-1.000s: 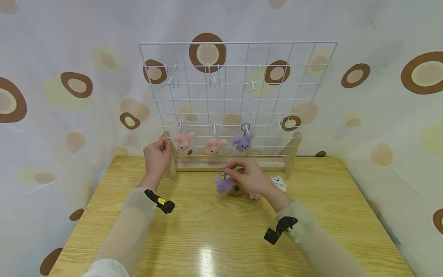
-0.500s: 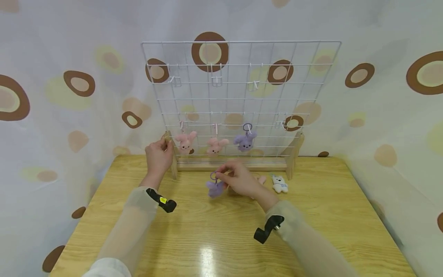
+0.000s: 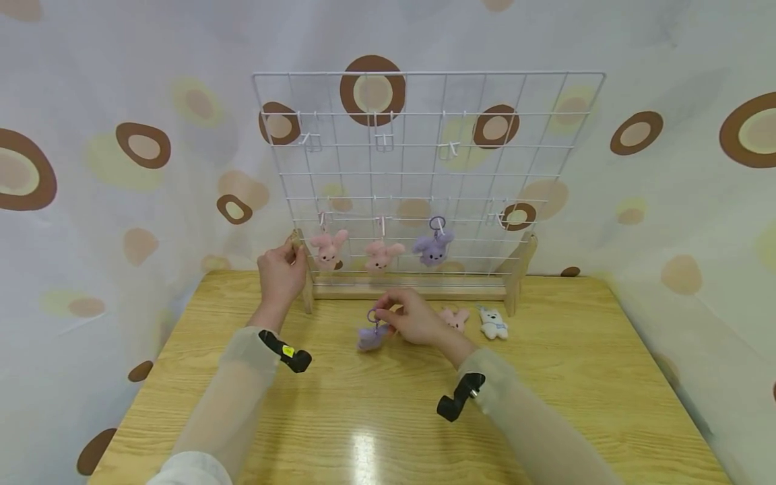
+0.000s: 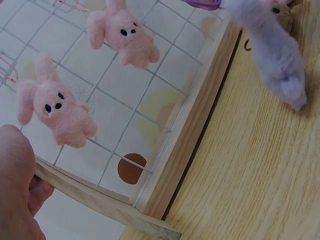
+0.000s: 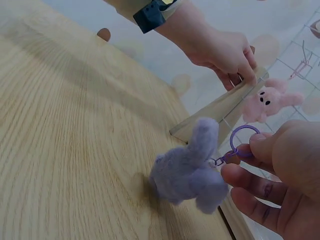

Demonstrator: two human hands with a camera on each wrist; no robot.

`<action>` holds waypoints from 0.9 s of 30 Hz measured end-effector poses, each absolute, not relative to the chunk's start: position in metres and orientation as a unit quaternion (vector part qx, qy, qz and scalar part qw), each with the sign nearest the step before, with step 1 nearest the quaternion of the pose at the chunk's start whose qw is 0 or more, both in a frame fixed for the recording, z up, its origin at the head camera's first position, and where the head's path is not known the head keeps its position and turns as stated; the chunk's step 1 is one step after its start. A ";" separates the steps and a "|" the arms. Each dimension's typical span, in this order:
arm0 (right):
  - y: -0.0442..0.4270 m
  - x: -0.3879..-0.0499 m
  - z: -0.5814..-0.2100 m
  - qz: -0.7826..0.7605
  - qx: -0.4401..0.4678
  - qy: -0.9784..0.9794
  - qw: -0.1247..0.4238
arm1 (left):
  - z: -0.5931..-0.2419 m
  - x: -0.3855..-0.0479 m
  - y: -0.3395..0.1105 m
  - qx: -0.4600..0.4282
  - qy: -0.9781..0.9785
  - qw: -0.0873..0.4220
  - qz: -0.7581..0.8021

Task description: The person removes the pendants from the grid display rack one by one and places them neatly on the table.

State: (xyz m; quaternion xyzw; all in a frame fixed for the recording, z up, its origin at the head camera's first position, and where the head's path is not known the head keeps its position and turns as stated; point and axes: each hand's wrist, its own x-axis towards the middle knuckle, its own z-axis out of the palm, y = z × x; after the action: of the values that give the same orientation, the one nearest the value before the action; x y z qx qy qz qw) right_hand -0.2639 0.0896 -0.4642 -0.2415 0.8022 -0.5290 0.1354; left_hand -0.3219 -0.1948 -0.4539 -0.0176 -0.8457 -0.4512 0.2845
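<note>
My right hand pinches the purple ring of a purple plush bunny keychain between thumb and finger. The bunny hangs low over the table, in front of the rack's base bar; its face is turned from the right wrist camera. My left hand grips the top of the left wooden upright of a white wire grid rack. Two pink plush bunnies, one on the left and one in the middle, hang on hooks beside another purple bunny.
On the table, right of my right hand, lie a pink plush bunny and a white plush bear. A brown plush lies near the base bar. Bare hooks sit higher on the grid, plus one hook at lower right.
My right hand has moved left and slightly toward me with the purple bunny, uncovering the pink bunny and white bear on the table. The left hand keeps its grip on the upright.
</note>
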 end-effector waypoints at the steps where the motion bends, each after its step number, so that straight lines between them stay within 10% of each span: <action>1: 0.091 -0.264 -0.465 -0.529 -0.241 0.802 0.137 | -0.454 -0.322 -0.195 -0.018 -0.846 0.286 -0.451; 27: 0.103 -0.280 -0.462 -0.449 -0.245 0.858 0.038 | -0.455 -0.323 -0.195 -0.030 -0.846 0.299 -0.441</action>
State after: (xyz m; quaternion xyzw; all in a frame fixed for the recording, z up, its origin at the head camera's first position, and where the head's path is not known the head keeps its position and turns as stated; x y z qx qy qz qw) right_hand -0.2802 0.1033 -0.4622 -0.2450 0.8583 -0.4492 0.0384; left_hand -0.3227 -0.1950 -0.4551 -0.0296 -0.8457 -0.4411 0.2989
